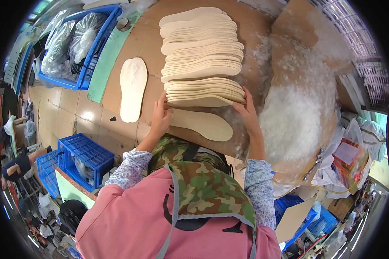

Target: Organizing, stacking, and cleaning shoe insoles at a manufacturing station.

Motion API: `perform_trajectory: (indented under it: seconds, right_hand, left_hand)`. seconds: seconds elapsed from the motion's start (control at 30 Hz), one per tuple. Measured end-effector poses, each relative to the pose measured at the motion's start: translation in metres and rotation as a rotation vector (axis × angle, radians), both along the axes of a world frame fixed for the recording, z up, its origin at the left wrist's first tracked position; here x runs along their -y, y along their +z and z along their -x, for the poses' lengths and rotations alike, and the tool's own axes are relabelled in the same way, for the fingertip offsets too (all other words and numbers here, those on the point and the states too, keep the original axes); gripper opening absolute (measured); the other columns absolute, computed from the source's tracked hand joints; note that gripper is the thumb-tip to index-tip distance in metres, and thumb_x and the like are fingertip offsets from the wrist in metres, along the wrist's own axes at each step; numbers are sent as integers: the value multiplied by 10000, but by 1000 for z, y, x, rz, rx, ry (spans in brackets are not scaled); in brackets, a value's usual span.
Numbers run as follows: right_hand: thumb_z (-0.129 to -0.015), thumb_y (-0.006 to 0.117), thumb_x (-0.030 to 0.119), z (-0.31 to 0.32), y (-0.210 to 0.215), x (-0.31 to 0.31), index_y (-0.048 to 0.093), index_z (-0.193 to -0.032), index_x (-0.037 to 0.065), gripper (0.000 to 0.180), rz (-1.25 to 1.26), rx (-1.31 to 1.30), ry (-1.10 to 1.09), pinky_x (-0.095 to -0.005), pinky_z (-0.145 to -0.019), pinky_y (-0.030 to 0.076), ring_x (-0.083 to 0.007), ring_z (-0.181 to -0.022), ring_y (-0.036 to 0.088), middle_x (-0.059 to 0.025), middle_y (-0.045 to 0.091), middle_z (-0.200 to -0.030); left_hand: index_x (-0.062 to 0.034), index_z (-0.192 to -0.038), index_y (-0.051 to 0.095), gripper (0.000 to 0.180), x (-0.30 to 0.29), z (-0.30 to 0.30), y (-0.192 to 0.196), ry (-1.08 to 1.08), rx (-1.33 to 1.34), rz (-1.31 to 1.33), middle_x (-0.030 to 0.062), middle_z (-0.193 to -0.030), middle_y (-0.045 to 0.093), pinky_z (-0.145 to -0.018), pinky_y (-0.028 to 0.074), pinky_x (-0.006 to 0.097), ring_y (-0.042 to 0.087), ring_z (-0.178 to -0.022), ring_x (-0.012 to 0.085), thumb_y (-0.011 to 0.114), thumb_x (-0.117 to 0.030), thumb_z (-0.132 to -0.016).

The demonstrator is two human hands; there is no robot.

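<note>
Insoles in the fanned stack (205,91) lie crosswise between your hands: left hand (161,117) flat against its left end, right hand (246,110) cupping the right end, fingers spread, above a single insole (201,124) on the surface (151,39).

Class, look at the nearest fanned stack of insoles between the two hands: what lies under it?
Under the nearest stack a single flat insole juts out toward the person, resting on the brown cardboard tabletop. Its far part is covered by the stack, so anything else beneath is hidden.
</note>
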State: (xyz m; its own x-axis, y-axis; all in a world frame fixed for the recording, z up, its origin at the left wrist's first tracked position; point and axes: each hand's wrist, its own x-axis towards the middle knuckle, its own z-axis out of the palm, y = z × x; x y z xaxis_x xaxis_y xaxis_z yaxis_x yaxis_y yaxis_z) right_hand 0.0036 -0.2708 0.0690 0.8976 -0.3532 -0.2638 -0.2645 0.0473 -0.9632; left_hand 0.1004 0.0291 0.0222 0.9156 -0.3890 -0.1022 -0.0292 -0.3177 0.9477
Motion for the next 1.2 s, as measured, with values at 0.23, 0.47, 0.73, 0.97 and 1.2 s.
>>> perform_trajectory:
  seconds: [0.23,0.47,0.73,0.97,1.2]
  right_hand:
    - [-751,631,121,5,-5,-4,189,-1457,-8,843,41,22,17,-348,-1070,299,-267,-1291,355,-186,319,-1414]
    - [-742,651,127,7,-11,-7,103,-1490,23,934,275,76,15,-312,-1019,366,-229,-1256,407,-157,322,-1448]
    - [-618,829,249,-8,18,-6,187,-1453,-24,1088,35,-43,19,-380,-956,434,-308,-1165,483,-189,376,-1346]
    - [-616,819,204,-41,-3,20,360,-1394,33,919,629,-41,9,-350,-947,440,-271,-1116,523,-169,434,-1341]
    - [-662,705,-22,-16,-16,9,460,-1171,84,574,378,-12,100,-355,-903,457,-267,-1084,550,-113,544,-1215]
  left_hand:
    - [-80,-1458,262,730,1,1,-4,3,39,-74,128,-1075,404,-796,478,300,509,-881,206,487,100,-787]
    - [-82,-1465,252,750,6,0,-3,-1,143,-151,131,-1016,405,-792,440,322,452,-887,233,489,97,-777]
    - [-48,-1420,293,655,10,-9,-11,92,55,-151,147,-1049,421,-841,424,357,450,-926,263,492,48,-803]
    - [-60,-1415,298,663,20,-22,-5,119,124,-271,197,-1172,400,-885,427,378,475,-1030,346,498,26,-788]
    - [-78,-1409,332,727,7,-31,-6,113,-154,78,132,-1187,402,-903,448,327,520,-1053,255,415,137,-719]
